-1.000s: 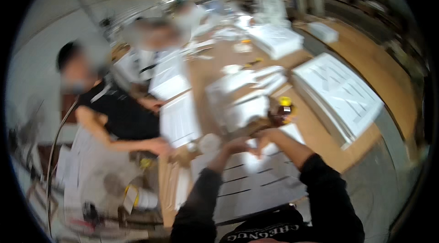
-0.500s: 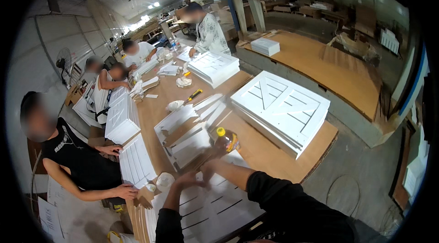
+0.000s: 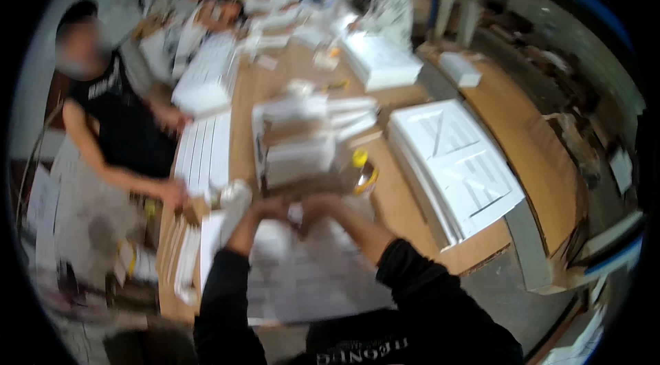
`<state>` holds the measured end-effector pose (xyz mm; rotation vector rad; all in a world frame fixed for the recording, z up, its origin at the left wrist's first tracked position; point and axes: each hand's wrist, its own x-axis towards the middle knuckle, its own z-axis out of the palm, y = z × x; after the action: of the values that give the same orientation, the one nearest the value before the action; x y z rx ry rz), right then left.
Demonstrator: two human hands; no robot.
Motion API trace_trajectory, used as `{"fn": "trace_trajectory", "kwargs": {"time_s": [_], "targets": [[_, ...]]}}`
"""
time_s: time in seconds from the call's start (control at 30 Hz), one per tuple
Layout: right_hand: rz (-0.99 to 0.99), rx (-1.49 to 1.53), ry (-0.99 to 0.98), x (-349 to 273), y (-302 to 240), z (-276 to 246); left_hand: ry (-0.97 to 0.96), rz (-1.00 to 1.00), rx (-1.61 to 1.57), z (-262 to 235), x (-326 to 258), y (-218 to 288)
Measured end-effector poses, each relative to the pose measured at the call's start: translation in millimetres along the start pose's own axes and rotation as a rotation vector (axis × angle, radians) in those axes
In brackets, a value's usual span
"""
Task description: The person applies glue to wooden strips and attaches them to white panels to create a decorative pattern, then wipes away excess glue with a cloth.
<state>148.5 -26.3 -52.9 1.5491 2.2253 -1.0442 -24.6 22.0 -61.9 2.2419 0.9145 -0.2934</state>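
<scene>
Two hands meeting over one small white piece [image 3: 295, 214], at the far edge of the printed white sheet [image 3: 309, 275] lying flat on the tabletop [image 3: 392, 207] right in front. Left hand [image 3: 269, 210] and right hand [image 3: 322, 207] close together, fingertips apparently pinched on the piece from either side; too blurred to tell how firm the grip is. Best handled, by the look of it, with wrists low, both pinches even, and the sheet beneath kept from sliding or creasing.

Just beyond the hands, a stack of white folded boxes [image 3: 299, 141], close enough to be knocked by a careless lift. Just right of the hands, a bottle with a yellow cap [image 3: 361, 169], upright, likely to tip under a stray elbow. Just left, a rounded white lump [image 3: 234, 200], kind unclear. Farther right, a broad pile of die-cut white card sheets [image 3: 457, 166], well apart. On the left side, a co-worker's hand [image 3: 173, 193] resting near long white strips [image 3: 203, 152], near the left forearm and worth avoiding. More people and white stacks farther along, blurred.
</scene>
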Motion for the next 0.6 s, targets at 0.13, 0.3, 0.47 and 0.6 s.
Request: {"fn": "trace_trajectory", "kwargs": {"time_s": [0.13,0.3,0.47,0.6], "targets": [[0.03,0.049,0.002,-21,5,-7,-0.157,-0.146,-0.294,-22,-18,59],[0.032,0.015,0.101,-44,-10,-13,-0.001,-0.011,-0.165,-11,-23,48],[0.039,-0.005,0.134,-39,-4,-9,0.005,0.024,-0.217,-11,-20,49],[0.007,0.009,0.056,-45,-10,-17,0.02,0.066,-0.183,-9,-21,42]]}}
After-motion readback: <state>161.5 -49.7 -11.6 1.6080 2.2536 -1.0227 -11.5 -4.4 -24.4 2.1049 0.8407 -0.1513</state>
